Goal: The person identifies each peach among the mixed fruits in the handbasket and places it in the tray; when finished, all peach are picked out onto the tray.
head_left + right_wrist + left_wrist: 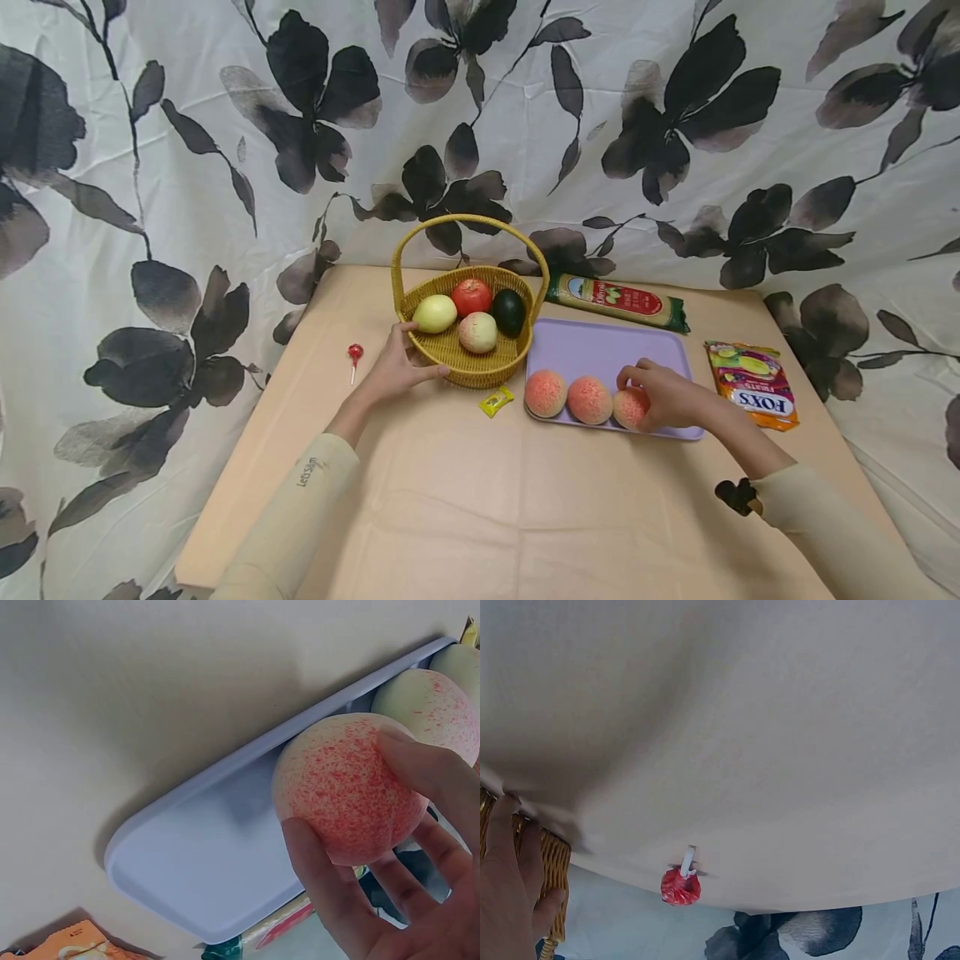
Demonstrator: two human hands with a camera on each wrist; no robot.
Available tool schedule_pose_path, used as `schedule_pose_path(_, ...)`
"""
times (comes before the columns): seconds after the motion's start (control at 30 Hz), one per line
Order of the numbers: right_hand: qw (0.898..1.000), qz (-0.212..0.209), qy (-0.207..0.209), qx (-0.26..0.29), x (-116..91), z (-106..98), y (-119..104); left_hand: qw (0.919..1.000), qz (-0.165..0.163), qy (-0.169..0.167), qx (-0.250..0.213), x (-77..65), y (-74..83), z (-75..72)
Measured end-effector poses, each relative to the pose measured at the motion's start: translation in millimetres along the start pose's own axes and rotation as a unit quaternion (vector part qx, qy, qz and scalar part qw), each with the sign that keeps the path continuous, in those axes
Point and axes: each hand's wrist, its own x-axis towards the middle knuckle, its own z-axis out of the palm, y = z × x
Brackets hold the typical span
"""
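My left hand point(397, 364) holds the left side of a yellow wicker basket point(480, 381); the left wrist view shows its fingers point(506, 832) along the weave. In the basket lie a yellow-green fruit point(434, 314), a red fruit point(472, 297), a pale peach point(477, 332) and a dark green avocado-like fruit point(508, 312). On the right, my right hand point(663, 397) grips a pink-speckled peach point(352, 787) between thumb and fingers, over the front edge of a lilac tray point(607, 342). Two more peaches, one left point(545, 393) and one middle point(589, 400), sit along that edge.
A red lollipop point(355, 353) lies left of the basket, and a yellow wrapped candy point(496, 402) in front of it. Behind the tray is a green-ended pasta packet point(615, 301). An orange and purple FOX'S bag point(752, 385) lies right of the tray. Floral cloth hangs behind the table.
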Motion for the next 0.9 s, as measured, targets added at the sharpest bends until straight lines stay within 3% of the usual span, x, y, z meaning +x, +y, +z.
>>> schedule_pose_path(0.53, 1.000, 0.021, -0.001, 0.000, -2.7, 1.2, -4.9, 1.0000, -0.006, 0.002, 0.006, -2.0, -0.1, 0.0)
schedule_pose_path(0.9, 1.000, 0.005, 0.019, -0.006, -2.2, 0.3, -5.9, 1.0000, -0.002, 0.000, 0.002, -1.6, -1.6, -1.0)
